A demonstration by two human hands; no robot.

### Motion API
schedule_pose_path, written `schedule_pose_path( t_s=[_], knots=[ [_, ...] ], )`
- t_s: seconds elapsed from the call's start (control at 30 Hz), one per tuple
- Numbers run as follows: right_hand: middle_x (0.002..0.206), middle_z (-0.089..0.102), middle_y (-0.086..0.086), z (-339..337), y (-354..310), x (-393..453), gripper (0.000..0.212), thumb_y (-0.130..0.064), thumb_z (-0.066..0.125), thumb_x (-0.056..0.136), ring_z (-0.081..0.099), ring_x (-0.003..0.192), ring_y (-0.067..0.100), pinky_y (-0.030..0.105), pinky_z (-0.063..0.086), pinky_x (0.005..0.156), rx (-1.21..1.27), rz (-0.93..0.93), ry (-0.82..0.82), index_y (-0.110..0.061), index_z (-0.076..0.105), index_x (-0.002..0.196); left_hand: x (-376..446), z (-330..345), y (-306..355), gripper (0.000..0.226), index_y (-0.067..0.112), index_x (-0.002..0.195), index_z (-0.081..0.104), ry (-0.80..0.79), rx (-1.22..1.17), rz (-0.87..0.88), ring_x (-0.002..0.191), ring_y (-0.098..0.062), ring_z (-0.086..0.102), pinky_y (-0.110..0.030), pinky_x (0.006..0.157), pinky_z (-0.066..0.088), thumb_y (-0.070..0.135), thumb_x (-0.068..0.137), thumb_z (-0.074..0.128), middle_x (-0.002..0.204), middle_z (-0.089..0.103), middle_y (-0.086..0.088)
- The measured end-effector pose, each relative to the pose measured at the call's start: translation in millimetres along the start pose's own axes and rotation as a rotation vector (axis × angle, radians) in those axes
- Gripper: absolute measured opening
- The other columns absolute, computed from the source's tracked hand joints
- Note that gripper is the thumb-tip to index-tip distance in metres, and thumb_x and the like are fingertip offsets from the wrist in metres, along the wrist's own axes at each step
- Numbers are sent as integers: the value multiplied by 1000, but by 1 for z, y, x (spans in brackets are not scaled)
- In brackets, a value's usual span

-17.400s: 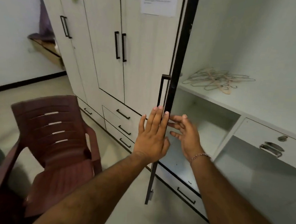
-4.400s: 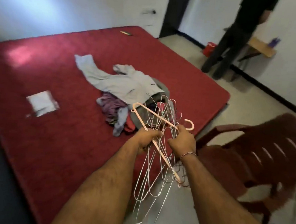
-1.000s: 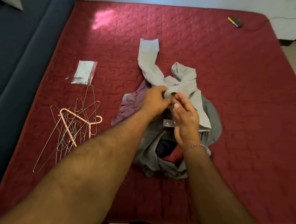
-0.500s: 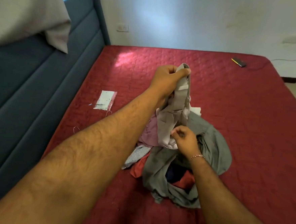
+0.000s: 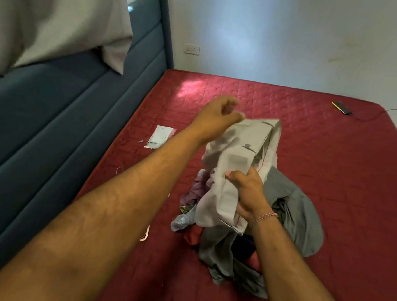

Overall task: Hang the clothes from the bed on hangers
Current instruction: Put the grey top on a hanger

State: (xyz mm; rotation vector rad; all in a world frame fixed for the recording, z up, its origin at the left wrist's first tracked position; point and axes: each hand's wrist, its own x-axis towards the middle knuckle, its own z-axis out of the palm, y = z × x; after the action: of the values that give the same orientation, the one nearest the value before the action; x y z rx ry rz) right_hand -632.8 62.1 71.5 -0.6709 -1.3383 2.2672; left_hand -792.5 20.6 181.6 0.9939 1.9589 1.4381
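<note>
Trousers (image 5: 239,158), pale grey, held up over the clothes pile (image 5: 253,224) near the middle of the red bed (image 5: 331,183). My right hand (image 5: 248,193) grips them low down, thumb curled over the fabric near a square label. My left hand (image 5: 216,117) is higher and to the left, at the top edge of the cloth; it is blurred, fingers curled, and I cannot tell whether it actually has hold of the fabric. Hands apart, one above the other, trousers slack between them.

Pile underneath: a large darker grey garment (image 5: 300,218) spread to the right, something purple (image 5: 197,188) at the left edge, bits of red and dark blue lower down (too bunched to name).

One pink hanger tip (image 5: 145,234) shows on the bed just under my left forearm; the rest is hidden.

Small folded white cloth (image 5: 160,139) lies well apart from the pile, towards the blue headboard (image 5: 66,117). Dark phone-like object (image 5: 341,108) near the far right corner.
</note>
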Motion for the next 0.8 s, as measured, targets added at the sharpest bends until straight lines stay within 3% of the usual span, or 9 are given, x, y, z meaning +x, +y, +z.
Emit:
schedule_pose_path(
  t_s=[0.07,0.17,0.27,0.37,0.47,0.6,0.7,0.8],
  knots=[
    [95,67,26,6,-11,-6,42,-1,60,74,67,84,40,48,58,73,124,17,-72,1,64,115,-26,-15,-33,25,18,124,67,-96,24,25,101,-13,68,-29,82,56,25,100,67,117,69,-3],
    [97,66,24,23,-17,-14,52,-4,54,72,66,84,38,46,59,69,229,61,-153,4,61,123,-72,-29,-70,36,21,126,69,-242,-71,-60,110,-8,66,-32,94,53,43,101,54,120,72,6],
    [95,66,22,44,-8,-14,45,-12,47,74,64,84,36,47,53,78,294,156,-170,0,74,107,-106,-41,-96,27,16,125,66,-304,-161,-64,102,-7,65,-27,90,53,30,103,57,111,71,9],
    [99,64,22,73,3,-9,43,-22,54,73,59,90,39,50,48,89,216,261,-170,0,74,104,-125,-61,-115,16,10,99,66,-178,-162,-68,77,-10,58,-34,69,48,26,95,66,84,65,7],
    [115,63,29,101,13,-9,59,-21,67,74,61,103,41,53,50,95,7,307,-179,9,64,125,-138,-90,-120,27,4,83,60,52,-183,-52,70,-14,48,-33,65,38,29,92,65,73,55,3],
    [110,72,17,126,26,-22,37,-9,72,90,67,96,30,38,56,78,-277,190,-239,-5,63,125,-155,-134,-108,47,-13,95,52,309,-468,-97,78,-23,44,-42,70,38,32,94,64,85,53,-9],
    [82,59,19,146,38,-36,27,1,68,95,57,74,27,30,51,62,-407,73,-225,-8,62,120,-167,-166,-108,40,-15,105,56,345,-600,-134,86,-25,49,-44,79,43,24,102,62,93,58,-14],
    [76,56,6,170,49,-46,38,10,62,95,52,67,21,28,51,62,-427,-76,-149,-14,61,125,-181,-189,-114,30,-10,109,63,315,-676,-157,92,-27,59,-46,88,50,19,105,58,101,67,-18]
  ],
)
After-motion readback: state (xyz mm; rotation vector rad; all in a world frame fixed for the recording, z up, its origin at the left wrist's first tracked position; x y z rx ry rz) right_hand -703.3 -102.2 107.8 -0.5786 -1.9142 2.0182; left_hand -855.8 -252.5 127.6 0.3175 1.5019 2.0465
